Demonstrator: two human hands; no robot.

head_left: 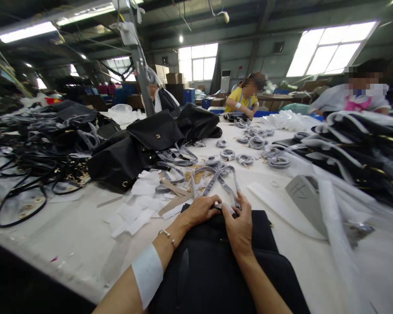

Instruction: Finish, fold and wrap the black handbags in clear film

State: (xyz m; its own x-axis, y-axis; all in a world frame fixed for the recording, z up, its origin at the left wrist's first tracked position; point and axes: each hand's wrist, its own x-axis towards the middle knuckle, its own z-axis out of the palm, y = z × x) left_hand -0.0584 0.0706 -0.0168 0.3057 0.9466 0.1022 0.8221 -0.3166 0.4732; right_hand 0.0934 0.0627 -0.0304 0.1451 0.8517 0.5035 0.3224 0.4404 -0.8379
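— Where the two hands meet, what lies under them?

— A black bag [212, 266], flat on the white table [75, 235] right in front of the person. Its long axis runs from the near edge away toward the middle of the table, with its top end pointing away, under the fingers.

— And the grip?

— Left hand [201, 210] and right hand [239, 226] are side by side at that far end, fingers curled in and pinched shut on a grey wrapped strap [216, 181]. The strap loops away from the knuckles, up the table, then comes back down to them. The left wrist carries a thin bracelet [166, 234], and a white band [148, 274] sits on the forearm.

— What's around it?

— Scraps of white paper [136, 213] just to the left of the hands. Beyond them, a heap of black bags [150, 139]; further out, coiled grey straps [249, 157] dotted over the table. Loose black straps [22, 183] tangle at far left. A grey shaped piece [306, 200] lies to the right. A person in yellow [240, 100] sits at the far end.
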